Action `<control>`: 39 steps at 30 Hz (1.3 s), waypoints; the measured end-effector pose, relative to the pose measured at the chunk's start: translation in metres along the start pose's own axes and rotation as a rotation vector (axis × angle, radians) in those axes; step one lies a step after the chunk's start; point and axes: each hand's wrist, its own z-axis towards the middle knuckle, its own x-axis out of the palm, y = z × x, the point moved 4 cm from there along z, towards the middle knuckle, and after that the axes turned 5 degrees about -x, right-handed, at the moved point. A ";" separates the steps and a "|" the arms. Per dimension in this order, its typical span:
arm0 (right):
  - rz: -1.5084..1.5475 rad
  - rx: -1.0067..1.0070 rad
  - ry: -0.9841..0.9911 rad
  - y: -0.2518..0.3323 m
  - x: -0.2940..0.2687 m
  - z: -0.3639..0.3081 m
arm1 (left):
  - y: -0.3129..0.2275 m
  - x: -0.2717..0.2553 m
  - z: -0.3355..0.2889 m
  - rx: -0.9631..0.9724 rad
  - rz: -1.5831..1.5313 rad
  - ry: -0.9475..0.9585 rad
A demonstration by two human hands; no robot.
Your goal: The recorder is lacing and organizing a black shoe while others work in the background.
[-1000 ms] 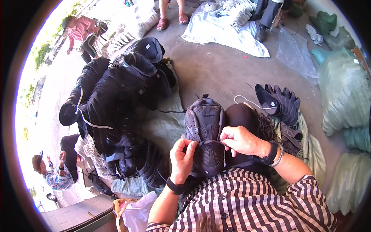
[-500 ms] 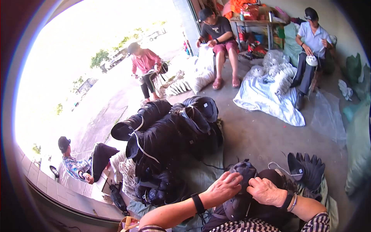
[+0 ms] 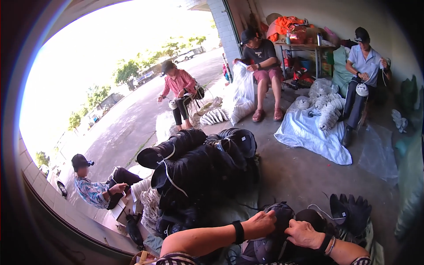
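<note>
Our left hand has curled like our right hand, both grips pinched, contents unclear, keeping the five-o'clock shoe upper attended.

Floor beyond the right grip affords passage; black upper stack obstructs left, dark upper bundle right.

Between left grip and right grip: dark mesh shoe. Ahead-left: black curved fabric stacks. Right: nested dark fabric uppers. Farther ahead, on white plastic sheet: white rounded bundles.
</note>
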 end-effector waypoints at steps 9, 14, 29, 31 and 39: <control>-0.010 -0.067 -0.134 0.004 0.004 -0.009 | -0.008 0.014 0.017 -0.185 -0.230 0.059; -0.012 -0.147 -0.195 -0.001 0.010 -0.012 | 0.029 0.010 0.032 -0.399 -1.282 -0.201; -0.284 -0.144 -0.371 0.008 0.013 -0.021 | -0.019 0.037 0.059 -0.283 -0.548 0.148; -0.233 -0.131 -0.398 0.008 0.009 -0.021 | -0.019 0.044 0.063 -0.232 -0.591 0.340; -0.135 -0.148 -0.381 0.005 0.003 -0.023 | -0.021 0.048 0.061 0.125 -0.211 0.172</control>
